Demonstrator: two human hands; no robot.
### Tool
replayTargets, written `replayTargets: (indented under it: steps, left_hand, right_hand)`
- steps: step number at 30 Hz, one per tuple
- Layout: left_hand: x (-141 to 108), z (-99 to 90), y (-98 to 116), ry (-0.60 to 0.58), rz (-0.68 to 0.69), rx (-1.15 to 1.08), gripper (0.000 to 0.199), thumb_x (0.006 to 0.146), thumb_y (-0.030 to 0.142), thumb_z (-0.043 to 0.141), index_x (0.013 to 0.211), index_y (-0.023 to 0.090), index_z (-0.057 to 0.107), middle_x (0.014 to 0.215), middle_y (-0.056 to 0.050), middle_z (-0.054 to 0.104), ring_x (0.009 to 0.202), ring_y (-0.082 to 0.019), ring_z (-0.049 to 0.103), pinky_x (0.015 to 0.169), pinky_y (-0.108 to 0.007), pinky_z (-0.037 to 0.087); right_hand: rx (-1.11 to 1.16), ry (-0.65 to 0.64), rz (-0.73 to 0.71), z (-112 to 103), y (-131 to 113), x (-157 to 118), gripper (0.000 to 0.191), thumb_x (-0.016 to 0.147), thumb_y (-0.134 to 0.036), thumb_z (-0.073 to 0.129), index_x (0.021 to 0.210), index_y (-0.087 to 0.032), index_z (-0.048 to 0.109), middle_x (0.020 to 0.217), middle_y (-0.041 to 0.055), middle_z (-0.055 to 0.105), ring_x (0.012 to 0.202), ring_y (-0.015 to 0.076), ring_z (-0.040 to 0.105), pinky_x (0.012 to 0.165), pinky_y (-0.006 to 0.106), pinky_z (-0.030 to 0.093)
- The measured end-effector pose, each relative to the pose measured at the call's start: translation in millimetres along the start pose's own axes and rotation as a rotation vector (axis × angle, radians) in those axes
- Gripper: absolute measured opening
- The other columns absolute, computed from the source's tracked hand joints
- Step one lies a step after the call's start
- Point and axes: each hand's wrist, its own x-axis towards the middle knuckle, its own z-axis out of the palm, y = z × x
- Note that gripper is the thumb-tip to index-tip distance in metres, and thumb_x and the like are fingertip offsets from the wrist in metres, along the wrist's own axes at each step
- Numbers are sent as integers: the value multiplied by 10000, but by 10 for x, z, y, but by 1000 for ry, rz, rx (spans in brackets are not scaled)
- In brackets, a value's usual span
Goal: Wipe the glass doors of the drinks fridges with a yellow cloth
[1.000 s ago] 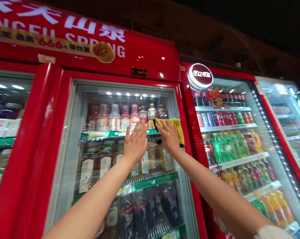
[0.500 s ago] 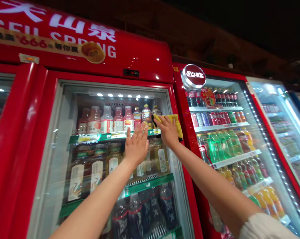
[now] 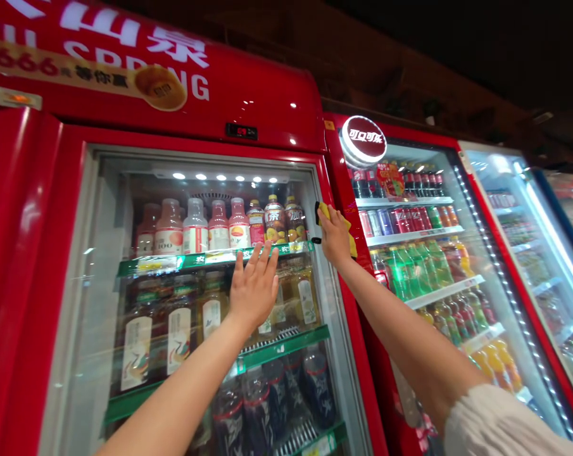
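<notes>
Directly ahead stands a red drinks fridge with a glass door (image 3: 172, 190). My left hand (image 3: 255, 288) is flat near the middle of the glass, fingers stretched up and holding nothing. A yellow cloth (image 3: 347, 223) with dark edging lies under my right hand (image 3: 334, 239), which presses it at the right red frame of the door. Part of the cloth is hidden behind my palm and fingers. Through the glass, pink-capped juice bottles (image 3: 169, 228) show on the top shelf, tea bottles (image 3: 137, 351) below them, and dark blue bottles (image 3: 318, 383) lower down.
A second red fridge with a round lit sign (image 3: 363, 140) stands to the right, holding cans and green bottles (image 3: 412, 272). Farther right is a pale-framed lit fridge (image 3: 495, 158). A small digital display (image 3: 241, 131) sits above the door.
My right hand has slid the cloth rightward from the glass onto the door's right frame. The left hand stays at the glass. The view has shifted slightly.
</notes>
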Motion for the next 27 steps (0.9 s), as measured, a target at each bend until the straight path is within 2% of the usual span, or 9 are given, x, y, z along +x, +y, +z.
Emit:
replayTargets:
  steps: [3, 5, 7, 10, 12, 17, 20, 24, 27]
  left_hand:
    - [16, 27, 37, 9, -4, -9, 643, 998, 302, 480, 1607, 182, 313, 1688, -104, 265, 1595, -248, 157, 1312, -546, -9]
    - [-39, 38, 85, 10, -5, -26, 652, 994, 291, 483, 1611, 179, 303, 1695, -101, 241, 1597, -248, 150, 1311, -546, -26]
    - [-145, 48, 141, 7, -3, -45, 668, 991, 281, 485, 1620, 188, 280, 1699, -90, 228, 1598, -244, 147, 1312, -542, -38]
    - [-328, 60, 202, -2, 21, -63, 698, 992, 268, 484, 1637, 208, 224, 1700, -74, 227, 1597, -227, 149, 1313, -529, -54]
    - [-403, 66, 211, 2, 42, -60, 720, 994, 273, 487, 1645, 215, 184, 1697, -71, 232, 1598, -218, 134, 1312, -523, -69]
    - [-372, 60, 162, 25, 47, -35, 744, 1012, 309, 478, 1653, 205, 114, 1700, -76, 212, 1599, -225, 114, 1306, -516, -97]
    - [-356, 17, 135, 9, 36, -40, 772, 1014, 305, 471, 1653, 195, 52, 1699, -86, 209, 1599, -227, 119, 1306, -525, -92]
    - [-479, -95, 50, -31, 45, -30, 791, 1011, 287, 465, 1651, 193, 10, 1698, -86, 214, 1600, -220, 108, 1311, -535, -60]
    - [-596, -175, -63, -59, 44, -7, 770, 1012, 293, 456, 1653, 197, 41, 1702, -80, 207, 1600, -224, 110, 1314, -530, -33]
  right_hand:
    - [-1, -5, -16, 16, 61, 106, 528, 1005, -165, 362, 1497, -263, 527, 1665, 48, 366, 1562, 275, 266, 1235, 517, 328]
    - [-21, -24, -46, -3, 146, -260, 542, 1006, -165, 367, 1521, -280, 495, 1685, 25, 324, 1576, 266, 226, 1245, 509, 322]
    - [-41, -42, -78, -59, 241, -824, 577, 999, -146, 370, 1547, -304, 455, 1701, 4, 284, 1586, 258, 191, 1247, 506, 329]
    - [-60, -69, -139, -150, 326, -1437, 650, 973, -84, 365, 1557, -361, 428, 1682, -23, 326, 1590, 244, 176, 1242, 541, 331]
    - [-72, -93, -152, -155, 299, -1421, 684, 955, -51, 366, 1559, -367, 423, 1674, -26, 344, 1591, 236, 172, 1243, 543, 328]
    - [-183, -121, -42, -55, -71, -749, 684, 966, -90, 394, 1601, -342, 345, 1715, -11, 231, 1595, 290, 139, 1245, 612, 273]
    - [-177, -179, -187, -121, -159, -908, 633, 1007, -163, 413, 1599, -370, 336, 1719, -31, 209, 1597, 269, 134, 1274, 600, 207]
    - [-103, -288, -490, -344, 112, -1349, 570, 1024, -160, 418, 1541, -397, 440, 1679, -42, 326, 1585, 198, 192, 1285, 502, 226]
    - [-67, -214, -368, -308, 191, -1235, 550, 1028, -161, 406, 1522, -392, 471, 1647, -25, 396, 1562, 212, 270, 1281, 540, 228]
